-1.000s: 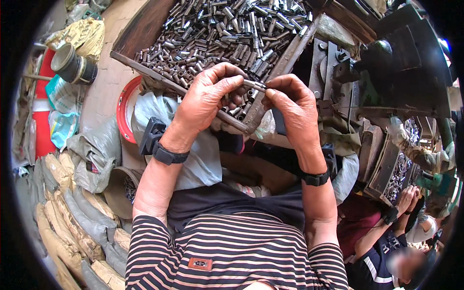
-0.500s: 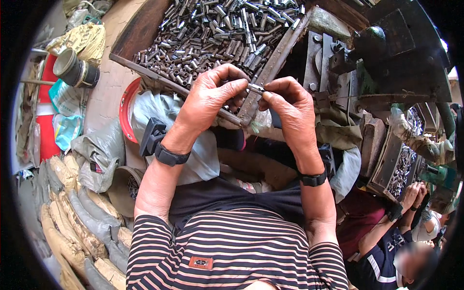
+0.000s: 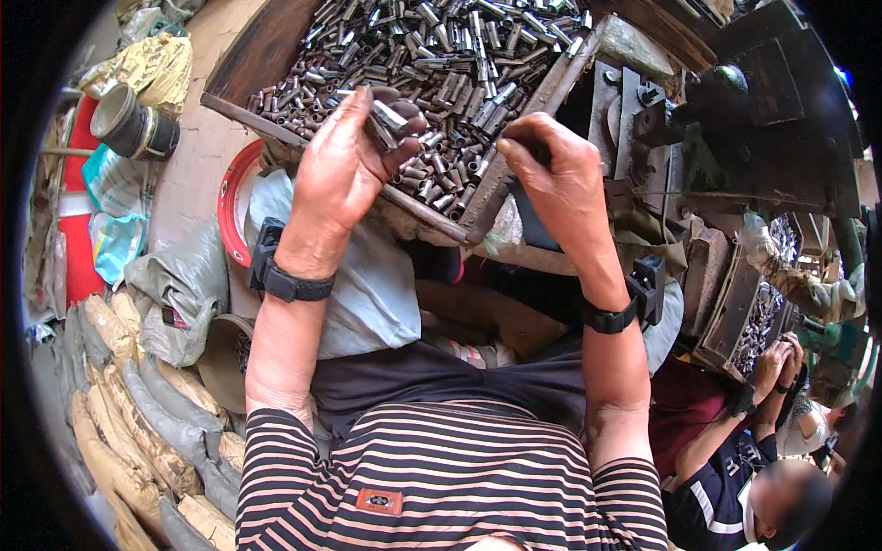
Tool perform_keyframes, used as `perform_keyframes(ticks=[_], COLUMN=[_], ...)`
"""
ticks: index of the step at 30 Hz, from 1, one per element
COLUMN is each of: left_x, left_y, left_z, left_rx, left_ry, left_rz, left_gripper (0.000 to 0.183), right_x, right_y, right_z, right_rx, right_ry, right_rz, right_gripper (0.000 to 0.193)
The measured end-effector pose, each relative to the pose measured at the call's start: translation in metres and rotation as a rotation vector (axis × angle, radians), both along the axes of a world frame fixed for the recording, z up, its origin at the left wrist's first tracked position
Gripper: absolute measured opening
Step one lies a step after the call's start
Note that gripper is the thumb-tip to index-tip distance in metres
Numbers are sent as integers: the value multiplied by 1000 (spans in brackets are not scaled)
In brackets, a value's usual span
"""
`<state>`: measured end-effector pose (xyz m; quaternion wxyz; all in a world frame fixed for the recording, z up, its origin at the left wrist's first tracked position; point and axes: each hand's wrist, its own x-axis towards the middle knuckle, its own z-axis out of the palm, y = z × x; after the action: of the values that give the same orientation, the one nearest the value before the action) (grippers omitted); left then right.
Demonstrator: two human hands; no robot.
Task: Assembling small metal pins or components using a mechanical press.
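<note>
My left hand (image 3: 342, 170) is turned partly palm up over the near left part of a wooden bin (image 3: 551, 84). Its curled fingers hold short shiny metal tubes (image 3: 390, 118), and the fingertips look dark with grime. Many more loose metal tubes (image 3: 450, 55) fill the bin in a heap. My right hand (image 3: 559, 174) hovers just beyond the bin's right corner, apart from the left. Its thumb and forefinger are pinched together; whether anything small is between them is hidden.
A dark machine (image 3: 735, 119) stands close on the right. At the lower right a co-worker's hands (image 3: 776, 367) work beside another tray of metal pieces (image 3: 761, 321). On the left are a red basin (image 3: 230, 207), a black bucket (image 3: 138, 129) and stacked filled sacks (image 3: 129, 422).
My hands have moved apart from where they met over the bin corner. The left went up and left, opening its palm around the tubes; the right stayed pinched and shifted slightly.
</note>
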<state>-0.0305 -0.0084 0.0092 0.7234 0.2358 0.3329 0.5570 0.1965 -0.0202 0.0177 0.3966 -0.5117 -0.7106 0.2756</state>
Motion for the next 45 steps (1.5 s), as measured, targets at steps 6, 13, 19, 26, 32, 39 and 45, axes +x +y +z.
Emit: perform_keyframes(ticks=[6, 13, 19, 26, 32, 39, 45], left_x=[-31, -41, -33, -10, -7, -10, -14], left_y=[15, 30, 42, 57, 72, 73, 72], left_z=[0, 3, -14, -32, -26, -31, -31], left_rx=[-9, 339, 702, 687, 576, 659, 755], left_ry=[152, 1125, 1532, 1994, 1953, 1920, 1876], left_rz=[-8, -209, -102, -123, -238, -222, -237], left_gripper=[17, 18, 19, 23, 25, 23, 24], right_x=[-28, -38, -36, -13, 7, 10, 7], right_y=[19, 31, 21, 2, -10, -15, -16], right_z=[-8, -29, -17, -4, -11, -17, -18], right_rx=[237, 164, 196, -350, -461, -576, -589], right_ry=[-544, -807, -504, 447, 804, 1016, 1010], right_rz=[40, 73, -15, 15, 54, 39, 28], right_gripper=[14, 20, 19, 13, 12, 12, 14])
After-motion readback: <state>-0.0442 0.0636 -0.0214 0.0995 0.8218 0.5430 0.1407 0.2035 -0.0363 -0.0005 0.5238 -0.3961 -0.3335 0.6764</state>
